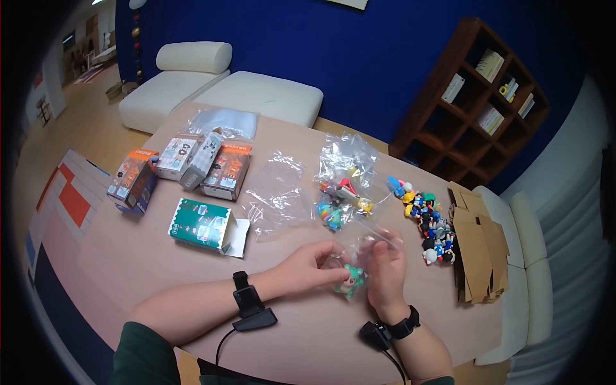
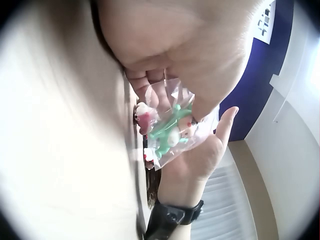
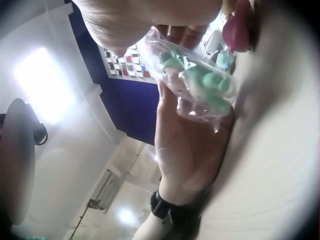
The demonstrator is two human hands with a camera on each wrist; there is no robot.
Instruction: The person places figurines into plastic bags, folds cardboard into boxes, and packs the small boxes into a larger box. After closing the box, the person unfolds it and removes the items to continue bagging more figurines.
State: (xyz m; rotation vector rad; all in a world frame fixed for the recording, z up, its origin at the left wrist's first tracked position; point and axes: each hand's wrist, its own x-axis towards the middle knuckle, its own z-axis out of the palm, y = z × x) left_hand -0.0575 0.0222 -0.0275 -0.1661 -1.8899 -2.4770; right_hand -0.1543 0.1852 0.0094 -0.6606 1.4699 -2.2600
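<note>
A green toy figurine (image 1: pixel 350 281) with a pale face sits inside a small clear plastic bag (image 3: pixel 220 90). My left hand (image 1: pixel 314 266) grips the bagged figurine, its thumb lying over the front and its fingers behind. From the other side my right hand (image 1: pixel 388 273) holds the bag's plastic, fingers curled at its upper part. In the left wrist view the right thumb stands up beside the bag. Just beyond the hands lie a blue-and-green figurine (image 1: pixel 330 216) and a red-and-yellow one (image 1: pixel 347 188), near crumpled clear plastic (image 1: pixel 348 156).
On the left stand several small boxes, among them an orange one (image 1: pixel 226 172) and an opened green box (image 1: pixel 199 221). A clear bag (image 1: pixel 276 196) lies mid-table. To the right are a cluster of figurines (image 1: pixel 433 224) and flattened cardboard (image 1: pixel 481 250).
</note>
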